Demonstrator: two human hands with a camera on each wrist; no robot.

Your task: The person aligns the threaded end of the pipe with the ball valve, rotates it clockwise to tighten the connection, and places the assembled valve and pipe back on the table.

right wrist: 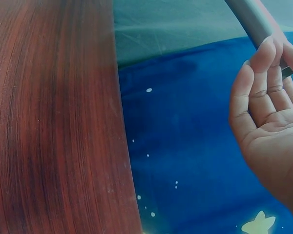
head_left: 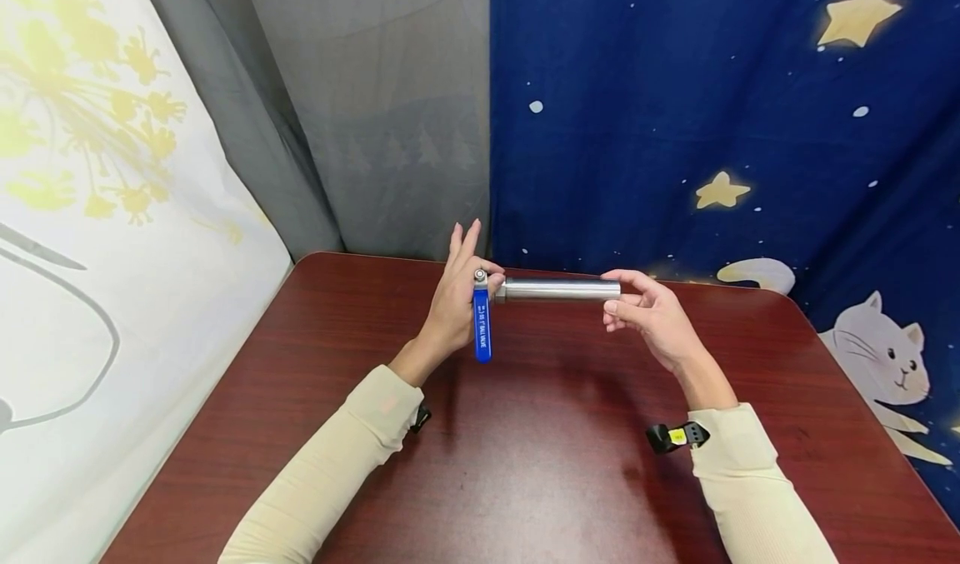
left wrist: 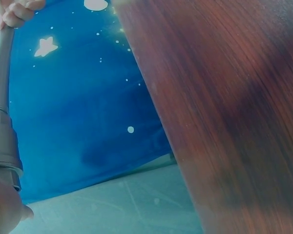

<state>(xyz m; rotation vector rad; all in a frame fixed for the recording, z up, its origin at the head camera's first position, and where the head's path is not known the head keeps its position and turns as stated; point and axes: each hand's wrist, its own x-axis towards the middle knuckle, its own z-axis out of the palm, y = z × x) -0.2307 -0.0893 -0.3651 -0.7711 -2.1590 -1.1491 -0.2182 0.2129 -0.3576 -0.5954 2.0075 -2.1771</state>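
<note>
Nearest to the person's body, two pale sleeves [head_left: 757,481] reach up on the near side of the metal pipe [head_left: 558,289], their cuffs turned back. At the cuffs, black wrist devices [head_left: 677,436] also sit nearer than the pipe; the right one bears a yellow label. From where I stand, the blue lever [head_left: 482,326] lies crosswise to the pipe at its left end, tip toward the near side, with the words BALL VALVE legible along it. The lever is mounted by a nut on the valve [left wrist: 4,146], which is joined in line with the pipe's left end. Left hand [head_left: 453,304]: holds the valve at that end, thumb and forefinger close against it, other fingertips extended upward. Right hand [head_left: 651,318]: pinches the pipe's right end, thumb on the near side, fingers curled behind. The pipe is level, side to side, held up off the table [head_left: 525,431], whose dark red wood-grain top spreads below it. Beyond the pipe hang a grey curtain [head_left: 390,114], behind its left end, and a blue curtain [head_left: 600,114], behind the remainder, printed with stars [head_left: 722,191] and, to the pipe's right, a white cat [head_left: 885,347]. Well left of the pipe hangs white cloth [head_left: 180,322] with yellow plant motifs.
</note>
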